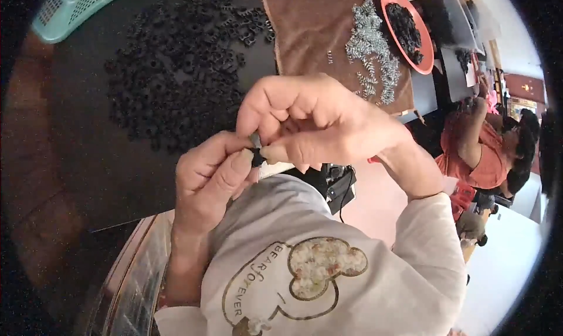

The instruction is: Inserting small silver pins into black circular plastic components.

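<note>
closely pinched fingers, black piece between

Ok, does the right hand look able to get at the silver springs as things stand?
Probably yes: the silver springs lie uncovered on the brown cloth, just beyond the right hand, though its thumb is occupied at a small black part.

In view are 1 left hand, 1 right hand and 1 held black part. 1 red plate, 1 brown cloth and 1 spring heap show.
</note>
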Tool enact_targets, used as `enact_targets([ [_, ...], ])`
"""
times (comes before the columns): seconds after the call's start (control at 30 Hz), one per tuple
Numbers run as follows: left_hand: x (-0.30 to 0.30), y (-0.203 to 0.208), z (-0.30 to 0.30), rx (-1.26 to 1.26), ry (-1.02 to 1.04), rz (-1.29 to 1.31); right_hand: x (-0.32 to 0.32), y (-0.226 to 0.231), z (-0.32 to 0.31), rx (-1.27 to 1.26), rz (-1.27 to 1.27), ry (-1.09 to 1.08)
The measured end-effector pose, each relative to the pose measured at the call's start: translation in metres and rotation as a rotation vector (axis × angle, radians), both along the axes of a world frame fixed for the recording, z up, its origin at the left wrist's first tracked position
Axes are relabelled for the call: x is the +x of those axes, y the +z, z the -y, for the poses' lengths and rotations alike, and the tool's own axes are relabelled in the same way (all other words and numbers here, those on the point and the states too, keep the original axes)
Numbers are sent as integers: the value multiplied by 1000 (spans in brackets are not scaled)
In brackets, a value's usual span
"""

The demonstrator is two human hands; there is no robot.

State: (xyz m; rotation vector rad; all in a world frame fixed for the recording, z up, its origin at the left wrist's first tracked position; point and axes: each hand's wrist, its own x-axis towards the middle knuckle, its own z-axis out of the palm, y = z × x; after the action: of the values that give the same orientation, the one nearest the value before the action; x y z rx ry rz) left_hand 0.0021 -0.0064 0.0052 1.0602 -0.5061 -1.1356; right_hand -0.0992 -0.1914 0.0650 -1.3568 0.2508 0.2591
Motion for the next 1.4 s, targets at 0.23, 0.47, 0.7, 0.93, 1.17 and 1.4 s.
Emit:
enact_targets([
  [0.23,0,-3,-3,27,0,27,-1,0,-2,4,19,-9],
  [0.47,-6,1,-1,89,47,52,-4,-7,-1,1,100,-50],
  [0.7,-13,2,10,10,210,17,-2,-14,3,-471,294,-35],
  [0.93,-8,-4,3,26,96,107,-9,-16,-7,-1017,649,5],
  [1.17,-11,13,11,78,86,-20,-11,-14,-9,-1377,709,48],
  [1.4,-10,9,10,-31,67,69,-14,-21,-11,-1371,752,51],
])
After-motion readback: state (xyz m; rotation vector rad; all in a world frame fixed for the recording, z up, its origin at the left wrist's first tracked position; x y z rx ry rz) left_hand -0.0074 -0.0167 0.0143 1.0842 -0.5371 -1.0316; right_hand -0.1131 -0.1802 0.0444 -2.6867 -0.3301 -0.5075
